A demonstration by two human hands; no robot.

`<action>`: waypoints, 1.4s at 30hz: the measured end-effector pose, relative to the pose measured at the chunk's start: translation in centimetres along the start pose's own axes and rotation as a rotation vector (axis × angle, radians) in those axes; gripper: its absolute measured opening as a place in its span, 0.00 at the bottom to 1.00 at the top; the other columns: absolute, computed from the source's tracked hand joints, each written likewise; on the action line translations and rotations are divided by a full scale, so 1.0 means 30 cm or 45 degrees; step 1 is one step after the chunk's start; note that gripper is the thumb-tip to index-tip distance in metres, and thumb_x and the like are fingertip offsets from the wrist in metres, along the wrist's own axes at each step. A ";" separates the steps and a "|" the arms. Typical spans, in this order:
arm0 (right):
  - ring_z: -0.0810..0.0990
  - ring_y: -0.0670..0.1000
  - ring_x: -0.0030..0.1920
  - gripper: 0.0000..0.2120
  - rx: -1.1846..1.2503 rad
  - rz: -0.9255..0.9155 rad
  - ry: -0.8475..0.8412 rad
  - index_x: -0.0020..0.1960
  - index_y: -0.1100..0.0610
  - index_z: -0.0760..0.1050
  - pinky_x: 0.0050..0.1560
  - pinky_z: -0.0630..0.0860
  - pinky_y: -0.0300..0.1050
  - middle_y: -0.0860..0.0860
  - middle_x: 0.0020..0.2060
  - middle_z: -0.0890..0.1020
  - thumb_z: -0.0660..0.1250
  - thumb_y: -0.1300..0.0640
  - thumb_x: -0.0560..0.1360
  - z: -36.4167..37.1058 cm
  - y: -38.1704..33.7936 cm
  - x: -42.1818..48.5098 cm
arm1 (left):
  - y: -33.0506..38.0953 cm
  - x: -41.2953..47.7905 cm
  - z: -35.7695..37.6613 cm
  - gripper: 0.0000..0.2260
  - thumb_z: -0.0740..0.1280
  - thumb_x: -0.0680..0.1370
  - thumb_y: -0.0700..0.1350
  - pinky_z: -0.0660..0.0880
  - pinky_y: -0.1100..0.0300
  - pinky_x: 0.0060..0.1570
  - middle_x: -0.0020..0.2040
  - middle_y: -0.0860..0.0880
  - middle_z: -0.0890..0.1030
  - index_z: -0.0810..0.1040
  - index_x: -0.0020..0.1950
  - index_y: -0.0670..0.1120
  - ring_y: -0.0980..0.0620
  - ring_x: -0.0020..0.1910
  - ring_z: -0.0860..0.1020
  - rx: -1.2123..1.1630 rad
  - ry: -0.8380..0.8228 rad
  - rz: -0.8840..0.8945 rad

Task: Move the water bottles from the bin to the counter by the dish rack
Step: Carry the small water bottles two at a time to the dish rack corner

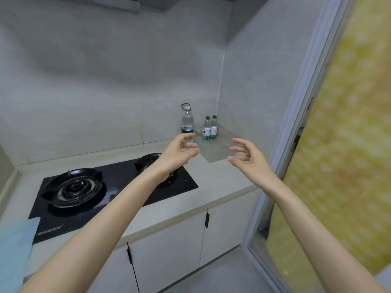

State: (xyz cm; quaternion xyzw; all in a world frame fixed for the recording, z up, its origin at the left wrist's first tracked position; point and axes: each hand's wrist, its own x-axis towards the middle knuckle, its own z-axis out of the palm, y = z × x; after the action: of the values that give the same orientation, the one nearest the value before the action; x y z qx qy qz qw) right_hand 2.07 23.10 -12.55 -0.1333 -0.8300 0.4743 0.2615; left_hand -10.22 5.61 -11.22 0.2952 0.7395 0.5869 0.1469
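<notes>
- Head view: our left hand [179, 154] and right hand [251, 160] flank the clear bin [215, 155] on the table [222, 180], each grip wide and empty.
- Two small bottles [206, 129] stand upright in the bin's far corner, beyond and between both hands.
- Our left hand hides the base of the large bottle [187, 121], so we cannot tell if it is inside the bin; no dish rack in frame.

A home kitchen: gas hob [110, 193] set in a counter [213, 182] over cabinets [169, 246].
</notes>
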 end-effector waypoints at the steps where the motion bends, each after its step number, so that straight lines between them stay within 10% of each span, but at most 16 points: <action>1: 0.79 0.44 0.46 0.24 0.000 -0.001 0.005 0.70 0.52 0.67 0.48 0.75 0.33 0.49 0.60 0.77 0.68 0.60 0.76 -0.013 0.021 0.044 | -0.002 0.054 0.015 0.21 0.66 0.78 0.41 0.75 0.53 0.58 0.61 0.50 0.78 0.68 0.70 0.52 0.54 0.56 0.76 0.004 0.000 0.008; 16: 0.79 0.53 0.56 0.23 -0.016 -0.065 -0.108 0.67 0.49 0.68 0.60 0.75 0.47 0.45 0.56 0.77 0.69 0.60 0.75 -0.261 0.434 0.780 | -0.055 0.795 0.307 0.20 0.67 0.78 0.43 0.75 0.58 0.54 0.60 0.51 0.79 0.69 0.69 0.53 0.54 0.55 0.77 0.014 0.210 -0.010; 26: 0.77 0.53 0.58 0.22 0.033 -0.044 -0.142 0.68 0.54 0.69 0.58 0.73 0.44 0.46 0.54 0.76 0.69 0.62 0.75 -0.288 0.645 1.207 | -0.144 1.186 0.392 0.19 0.67 0.78 0.43 0.74 0.54 0.59 0.59 0.50 0.79 0.70 0.68 0.54 0.51 0.60 0.77 0.037 0.341 -0.083; 30: 0.77 0.49 0.55 0.22 0.060 -0.024 -0.124 0.68 0.55 0.69 0.45 0.72 0.28 0.46 0.55 0.76 0.68 0.63 0.76 -0.224 0.732 1.372 | -0.212 1.349 0.377 0.19 0.67 0.78 0.44 0.72 0.50 0.63 0.59 0.50 0.79 0.70 0.68 0.53 0.49 0.61 0.76 0.058 0.364 -0.091; 42: 0.74 0.44 0.55 0.21 0.019 0.000 -0.082 0.67 0.54 0.70 0.50 0.67 0.27 0.43 0.56 0.75 0.66 0.65 0.76 -0.020 1.001 1.881 | -0.508 1.933 0.374 0.23 0.66 0.78 0.43 0.70 0.66 0.48 0.64 0.46 0.75 0.67 0.72 0.49 0.55 0.53 0.75 -0.029 0.310 -0.173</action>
State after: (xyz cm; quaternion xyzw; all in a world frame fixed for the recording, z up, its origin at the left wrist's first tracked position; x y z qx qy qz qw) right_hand -45.11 65.49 -20.69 -0.1159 -0.8345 0.4844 0.2357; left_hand -53.30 47.60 -21.28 0.1694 0.7633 0.6155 0.0989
